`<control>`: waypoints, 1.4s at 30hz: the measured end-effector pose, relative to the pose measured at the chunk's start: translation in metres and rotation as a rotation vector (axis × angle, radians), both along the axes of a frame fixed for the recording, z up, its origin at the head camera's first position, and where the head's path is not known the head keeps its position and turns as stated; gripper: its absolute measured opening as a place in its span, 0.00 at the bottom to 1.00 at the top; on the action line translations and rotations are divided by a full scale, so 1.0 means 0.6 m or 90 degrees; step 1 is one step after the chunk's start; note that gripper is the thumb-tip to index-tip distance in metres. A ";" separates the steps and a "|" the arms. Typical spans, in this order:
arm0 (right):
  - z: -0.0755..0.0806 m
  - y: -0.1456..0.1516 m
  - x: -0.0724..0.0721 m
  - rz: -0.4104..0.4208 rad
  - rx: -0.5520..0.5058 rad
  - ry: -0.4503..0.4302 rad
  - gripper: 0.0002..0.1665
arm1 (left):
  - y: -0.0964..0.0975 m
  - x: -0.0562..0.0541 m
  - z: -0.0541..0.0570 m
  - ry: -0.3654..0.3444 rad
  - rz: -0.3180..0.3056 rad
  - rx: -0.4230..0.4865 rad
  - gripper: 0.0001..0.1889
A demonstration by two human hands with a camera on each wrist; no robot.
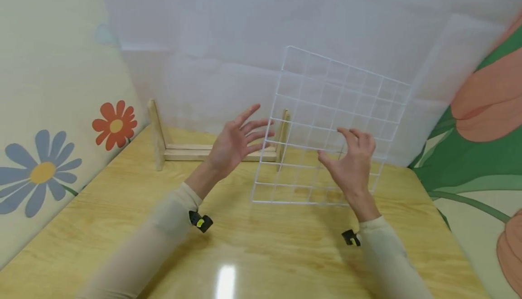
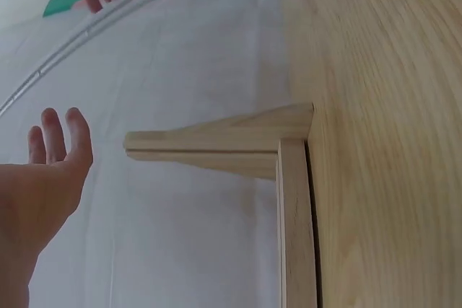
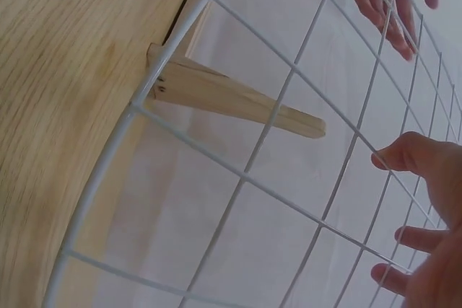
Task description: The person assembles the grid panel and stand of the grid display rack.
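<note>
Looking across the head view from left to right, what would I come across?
Blue flower, red flower, wooden stand's left upright, left hand, wooden stand's right upright, right hand, upper pink flower.

Head: cam worn on my head, looks forward and down across the table (image 1: 269, 253); farthest back, widest, gets my left hand (image 1: 231, 149) and right hand (image 1: 354, 165).
Left wrist: cam up close at my hand; faces right and toward the white backdrop (image 1: 228, 86), frame sideways, tabletop on frame right.
Right wrist: also close; looks left through the wire grid (image 3: 245, 176), sideways the other way, tabletop on frame left.
Wrist overlap: right upright (image 2: 216, 136), grid, both hands.
Head + left wrist overlap: crossbar (image 1: 187, 155), backdrop.
</note>
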State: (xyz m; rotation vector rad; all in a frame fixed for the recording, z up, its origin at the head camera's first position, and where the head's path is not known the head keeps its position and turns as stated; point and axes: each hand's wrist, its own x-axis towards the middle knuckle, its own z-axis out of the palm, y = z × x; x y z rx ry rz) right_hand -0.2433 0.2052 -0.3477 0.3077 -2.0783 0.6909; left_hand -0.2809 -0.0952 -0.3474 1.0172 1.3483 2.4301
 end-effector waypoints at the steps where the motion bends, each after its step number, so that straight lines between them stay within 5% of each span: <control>1: 0.001 0.003 0.000 0.000 -0.006 -0.002 0.39 | -0.007 -0.001 -0.001 0.004 0.016 -0.007 0.30; 8: 0.007 0.015 -0.003 -0.009 -0.030 -0.008 0.40 | -0.074 -0.010 -0.012 0.068 0.150 -0.081 0.26; 13: 0.011 0.018 -0.003 -0.029 -0.018 0.001 0.40 | -0.137 -0.009 -0.010 0.211 0.344 -0.255 0.23; 16: 0.011 0.019 -0.004 -0.044 -0.011 0.008 0.39 | -0.174 -0.004 -0.003 0.275 0.448 -0.347 0.22; 22: 0.014 0.032 0.002 -0.058 0.002 0.032 0.38 | -0.217 0.018 0.036 0.299 0.542 -0.378 0.23; 25: 0.015 0.043 0.008 -0.061 -0.007 0.050 0.37 | -0.229 0.026 0.053 0.269 0.585 -0.380 0.24; 30: 0.023 0.064 0.023 -0.066 -0.028 0.064 0.36 | -0.264 -0.015 0.037 0.122 0.636 -0.378 0.32; 36: 0.025 0.074 0.024 -0.071 -0.039 0.065 0.36 | -0.300 -0.045 0.013 -0.067 0.579 -0.323 0.35; 42: 0.021 0.082 0.024 -0.076 -0.049 0.062 0.37 | -0.310 -0.060 -0.012 -0.140 0.517 -0.198 0.31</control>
